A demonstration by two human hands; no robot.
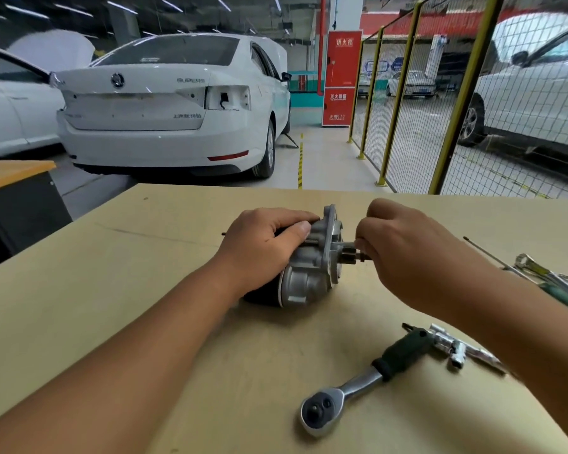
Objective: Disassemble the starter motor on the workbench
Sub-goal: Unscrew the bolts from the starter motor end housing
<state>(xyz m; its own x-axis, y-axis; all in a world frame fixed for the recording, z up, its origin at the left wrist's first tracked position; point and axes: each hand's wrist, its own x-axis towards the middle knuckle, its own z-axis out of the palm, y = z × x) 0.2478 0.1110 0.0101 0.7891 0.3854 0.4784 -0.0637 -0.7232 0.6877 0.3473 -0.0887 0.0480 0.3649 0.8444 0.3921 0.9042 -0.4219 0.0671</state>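
Note:
The starter motor [309, 273] lies on its side in the middle of the workbench [112, 290], with a black body at the left and a silver aluminium nose housing at the right. My left hand [263, 247] grips the motor from above, thumb against the housing. My right hand [404, 253] is curled at the housing's right end and pinches the small pinion shaft [358, 255] that sticks out there. The fingertips hide most of that shaft.
A ratchet wrench [358, 385] with a dark green grip lies near the front right. Chrome sockets [456, 350] lie beside it. Wrenches and a green-handled tool [551, 283] sit at the right edge. A long thin rod [486, 253] lies behind my right wrist.

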